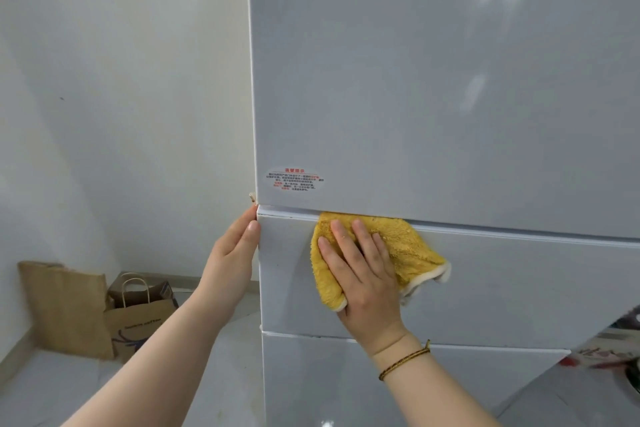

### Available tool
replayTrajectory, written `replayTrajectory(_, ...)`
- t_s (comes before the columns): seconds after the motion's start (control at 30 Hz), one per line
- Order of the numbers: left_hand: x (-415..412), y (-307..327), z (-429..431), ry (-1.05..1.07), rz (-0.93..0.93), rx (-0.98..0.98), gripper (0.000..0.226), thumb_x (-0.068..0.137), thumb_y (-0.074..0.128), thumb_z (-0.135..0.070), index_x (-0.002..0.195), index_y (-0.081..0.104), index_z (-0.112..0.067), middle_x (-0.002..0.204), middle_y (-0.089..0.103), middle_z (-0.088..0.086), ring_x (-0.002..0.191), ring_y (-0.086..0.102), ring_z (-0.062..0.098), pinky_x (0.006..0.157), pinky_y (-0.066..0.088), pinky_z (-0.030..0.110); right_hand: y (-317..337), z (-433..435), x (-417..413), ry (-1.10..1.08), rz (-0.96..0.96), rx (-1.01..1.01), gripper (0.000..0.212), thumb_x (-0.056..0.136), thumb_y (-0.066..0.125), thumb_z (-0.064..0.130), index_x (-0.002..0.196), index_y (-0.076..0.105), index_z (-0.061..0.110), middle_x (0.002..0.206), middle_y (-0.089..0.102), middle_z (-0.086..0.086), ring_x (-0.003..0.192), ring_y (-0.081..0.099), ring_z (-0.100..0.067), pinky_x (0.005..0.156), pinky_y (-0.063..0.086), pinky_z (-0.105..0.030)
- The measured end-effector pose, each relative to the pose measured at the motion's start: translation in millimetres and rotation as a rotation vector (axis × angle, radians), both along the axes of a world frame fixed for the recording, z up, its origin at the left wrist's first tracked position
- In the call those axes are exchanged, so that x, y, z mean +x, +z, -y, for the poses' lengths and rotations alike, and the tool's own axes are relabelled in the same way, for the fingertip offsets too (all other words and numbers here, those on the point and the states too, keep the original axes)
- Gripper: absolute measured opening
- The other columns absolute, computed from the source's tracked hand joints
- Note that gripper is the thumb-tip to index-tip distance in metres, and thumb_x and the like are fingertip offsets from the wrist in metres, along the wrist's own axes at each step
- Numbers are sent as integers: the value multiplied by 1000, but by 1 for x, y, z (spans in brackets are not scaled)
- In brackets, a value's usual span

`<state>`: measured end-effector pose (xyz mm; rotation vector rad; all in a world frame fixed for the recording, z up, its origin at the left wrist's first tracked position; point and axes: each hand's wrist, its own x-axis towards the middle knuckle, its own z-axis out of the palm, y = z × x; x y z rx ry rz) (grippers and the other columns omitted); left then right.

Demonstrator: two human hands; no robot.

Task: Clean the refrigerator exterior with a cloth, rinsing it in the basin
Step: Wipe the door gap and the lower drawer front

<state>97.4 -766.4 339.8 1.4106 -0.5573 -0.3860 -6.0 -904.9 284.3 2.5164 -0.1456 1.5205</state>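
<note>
Two brown paper bags stand on the floor against the wall at far left. Next along, my view from the head camera shows the left hand lying straight-fingered on the left corner edge of the grey refrigerator, at the seam under the upper door; it grasps nothing and seems only to steady. Just right of it, a small printed sticker sits low on that door. Below the seam, the right hand is spread flat, fingers extended, pressing the yellow cloth against the middle drawer front; nothing is clenched, the palm alone pins it. The cloth's top edge touches the seam and its white-trimmed corner hangs loose to the right. A thin braided bracelet circles the right wrist. No basin is in view.

I judge the cloth light, plush and limp, likely to fold or slip from under the palm on so glossy a panel; flat pressure over its middle suits wiping. For rinsing I would bunch it whole in the fingers, not lift it by the dangling corner. The panel itself looks rigid and slick.
</note>
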Motion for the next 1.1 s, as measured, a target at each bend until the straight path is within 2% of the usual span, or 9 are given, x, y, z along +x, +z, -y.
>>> replayTrajectory(0.17,-2,3,0,13,-7,26,28,97,33,-21,118,47,-35,117,55,-16,121,46,9,101,32,25,15,-15,-42,230,82,440,32,99,31,31,110,55,12,120,56,-2,125,43,1,104,35,-18)
replayTrajectory(0.33,-3,5,-1,6,-7,48,30,99,29,-23,121,45,-36,117,56,-17,114,50,5,107,32,32,59,-54,-54,167,990,1704,28,91,51,31,68,61,20,58,65,10,54,60,1,54,51,-21)
replayTrajectory(0.4,-5,9,-2,-3,-8,36,30,100,27,-22,118,46,-36,112,56,-18,104,52,-1,103,33,29,70,-72,-56,172,1197,1810,23,94,48,29,73,58,25,58,65,13,56,63,-3,52,52,-26)
replayTrajectory(0.5,-6,12,-4,-11,-35,32,29,100,25,-25,117,46,-37,110,55,-19,101,52,-1,102,32,27,75,-89,-39,260,1121,1348,27,90,48,45,82,69,31,78,70,20,75,66,3,66,54,-20)
replayTrajectory(0.6,-4,12,-6,-42,-48,34,33,100,23,-29,121,47,-33,118,55,-15,105,52,-1,104,32,27,49,-70,-7,227,459,661,35,98,29,41,115,53,21,128,52,10,130,37,-9,109,27,-36)
replayTrajectory(0.7,-2,13,-6,-70,-61,1,33,100,21,-26,109,52,-34,113,57,-18,109,52,0,101,35,25,23,-39,23,-27,204,410,31,94,31,32,118,44,19,149,29,5,143,2,-9,114,-1,-41)
replayTrajectory(0.87,1,11,-7,-115,-59,-3,34,99,18,-32,101,52,-39,108,58,-19,105,52,-7,95,38,19,-2,-22,29,-174,-125,-50,90,76,31,69,148,5,19,154,-18,-1,142,-15,-23,113,-15,-45)
replayTrajectory(1.03,6,7,-5,-107,-110,-15,35,98,17,-34,101,52,-35,107,57,-20,104,51,-5,97,36,25,16,6,16,-77,-57,-258,43,98,24,44,130,40,21,153,16,3,144,-2,-15,116,0,-40)
replayTrajectory(1.1,7,7,-4,-109,-110,-16,36,99,17,-33,101,52,-35,107,57,-20,103,52,-5,95,38,22,23,13,23,-197,105,-218,43,98,26,40,137,31,22,157,2,3,144,0,-16,117,-1,-40)
